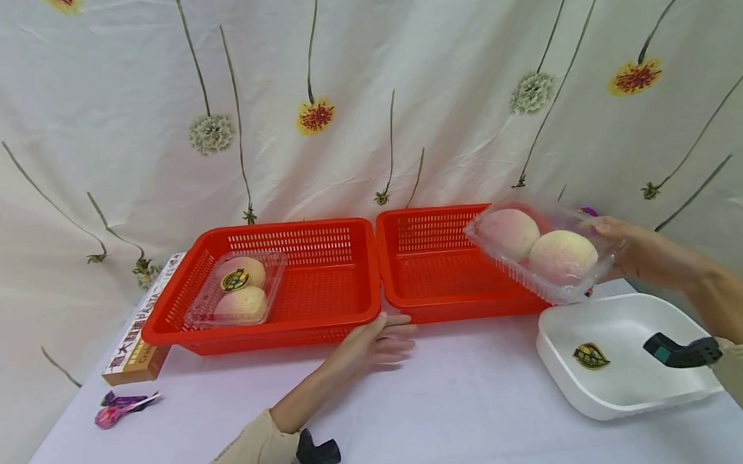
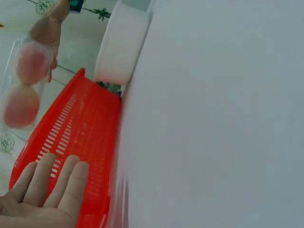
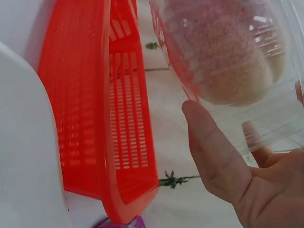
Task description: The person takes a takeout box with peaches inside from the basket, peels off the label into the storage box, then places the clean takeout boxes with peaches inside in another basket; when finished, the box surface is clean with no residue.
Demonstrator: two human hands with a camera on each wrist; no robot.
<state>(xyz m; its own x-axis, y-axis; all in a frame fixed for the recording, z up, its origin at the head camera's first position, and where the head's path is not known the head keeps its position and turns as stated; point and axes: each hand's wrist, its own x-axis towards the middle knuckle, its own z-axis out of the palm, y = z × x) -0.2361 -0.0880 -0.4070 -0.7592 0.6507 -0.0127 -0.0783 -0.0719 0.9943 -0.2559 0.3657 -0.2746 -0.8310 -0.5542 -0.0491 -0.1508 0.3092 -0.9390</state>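
Plastic box — in right hand

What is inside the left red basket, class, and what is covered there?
Inside the basket, at its left end, is a clear box with two peaches and, over one, a dark sticker. The peaches' undersides and the basket floor beneath are covered.

The peaches at three o'clock are looking pink and yellow. Both baskets are shining bright red. The tub at four o'clock is looking white. At twelve o'clock, red-and-yellow flowers are dotting the whitish curtain.
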